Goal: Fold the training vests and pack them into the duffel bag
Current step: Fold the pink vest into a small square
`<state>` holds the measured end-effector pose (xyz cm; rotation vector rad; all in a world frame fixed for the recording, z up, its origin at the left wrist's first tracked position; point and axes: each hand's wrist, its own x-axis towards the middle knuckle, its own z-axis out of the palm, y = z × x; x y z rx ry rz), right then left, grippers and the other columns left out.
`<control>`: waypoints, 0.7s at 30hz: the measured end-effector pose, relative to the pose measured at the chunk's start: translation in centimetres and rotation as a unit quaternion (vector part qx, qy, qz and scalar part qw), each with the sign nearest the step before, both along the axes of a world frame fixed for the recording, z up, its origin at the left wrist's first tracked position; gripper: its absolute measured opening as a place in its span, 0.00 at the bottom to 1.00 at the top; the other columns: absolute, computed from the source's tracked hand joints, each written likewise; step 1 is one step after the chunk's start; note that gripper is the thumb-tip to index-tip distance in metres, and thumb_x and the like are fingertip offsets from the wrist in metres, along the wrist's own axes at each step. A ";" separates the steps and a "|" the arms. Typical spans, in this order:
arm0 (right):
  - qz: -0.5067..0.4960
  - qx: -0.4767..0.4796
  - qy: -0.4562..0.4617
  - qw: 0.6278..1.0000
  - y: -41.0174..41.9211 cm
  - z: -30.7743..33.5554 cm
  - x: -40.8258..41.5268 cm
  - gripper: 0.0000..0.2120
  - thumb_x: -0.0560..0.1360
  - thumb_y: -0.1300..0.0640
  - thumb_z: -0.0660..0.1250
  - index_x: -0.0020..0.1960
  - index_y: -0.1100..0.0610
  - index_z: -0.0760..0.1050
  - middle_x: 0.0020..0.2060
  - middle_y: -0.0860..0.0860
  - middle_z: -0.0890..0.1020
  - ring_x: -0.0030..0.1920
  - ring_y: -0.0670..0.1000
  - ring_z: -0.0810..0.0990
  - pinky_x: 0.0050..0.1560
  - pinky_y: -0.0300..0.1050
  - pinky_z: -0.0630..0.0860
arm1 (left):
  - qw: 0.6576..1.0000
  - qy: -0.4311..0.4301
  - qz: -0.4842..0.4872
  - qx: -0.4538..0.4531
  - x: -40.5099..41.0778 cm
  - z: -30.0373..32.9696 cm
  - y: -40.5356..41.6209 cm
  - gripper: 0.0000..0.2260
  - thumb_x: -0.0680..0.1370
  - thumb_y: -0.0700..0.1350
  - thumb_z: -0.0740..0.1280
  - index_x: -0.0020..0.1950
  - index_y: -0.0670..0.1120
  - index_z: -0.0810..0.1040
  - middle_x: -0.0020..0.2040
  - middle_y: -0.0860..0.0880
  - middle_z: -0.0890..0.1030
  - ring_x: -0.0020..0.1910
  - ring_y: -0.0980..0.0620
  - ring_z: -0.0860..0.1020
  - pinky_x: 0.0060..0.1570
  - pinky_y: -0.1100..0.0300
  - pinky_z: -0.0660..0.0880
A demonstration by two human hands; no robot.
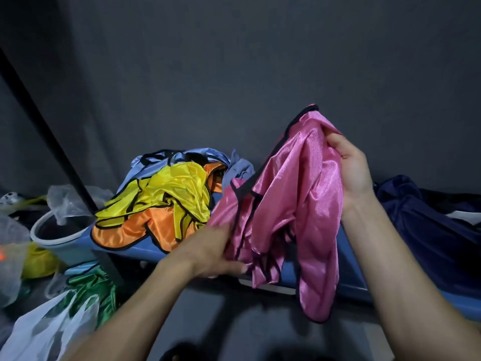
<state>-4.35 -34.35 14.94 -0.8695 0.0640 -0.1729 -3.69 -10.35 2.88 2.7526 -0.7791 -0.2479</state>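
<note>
Dark wall (234, 61) | blue table (348, 277) | possibly duffel bag (426, 230) right

Two hands: left hand (213, 252), right hand (350, 165). One pink vest (294, 204). In the heap, one yellow vest (179, 191), one orange vest (145, 227), at least one light blue vest (153, 162) (tangled, hard to separate). One green vest (96, 285). One navy duffel bag (426, 225). One bucket (56, 237).

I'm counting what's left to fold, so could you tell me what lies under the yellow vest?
An orange vest lies under the yellow vest, with a light blue vest behind. Anything deeper in the pile is covered.
</note>
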 end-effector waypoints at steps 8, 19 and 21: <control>-0.029 -0.049 -0.020 0.998 -1.0 4.1 1.1 0.14 0.82 0.54 0.62 0.49 0.59 0.84 0.43 0.55 0.86 0.43 0.54 0.85 0.52 0.47 0.82 | 0.922 0.125 -0.095 -0.353 -0.6 2.2 0.5 0.18 0.81 0.55 0.68 0.42 0.41 0.81 0.43 0.42 0.78 0.44 0.47 0.78 0.50 0.47 0.76; -0.085 -0.477 -0.037 0.874 -1.5 3.1 -2.3 0.09 0.80 0.52 0.70 0.58 0.52 0.83 0.55 0.45 0.85 0.61 0.47 0.81 0.62 0.49 0.80 | 0.765 0.064 -0.138 -0.626 -0.9 23.9 -1.3 0.23 0.82 0.49 0.65 0.58 0.26 0.75 0.49 0.37 0.79 0.47 0.43 0.76 0.45 0.56 0.73; -0.084 -0.481 -0.114 0.865 -0.5 4.6 -4.6 0.07 0.81 0.54 0.68 0.54 0.53 0.84 0.52 0.47 0.86 0.58 0.49 0.83 0.55 0.46 0.82 | 0.778 0.021 -0.145 -0.610 -1.0 26.1 -1.6 0.22 0.83 0.49 0.67 0.56 0.27 0.75 0.49 0.36 0.80 0.49 0.40 0.77 0.49 0.51 0.72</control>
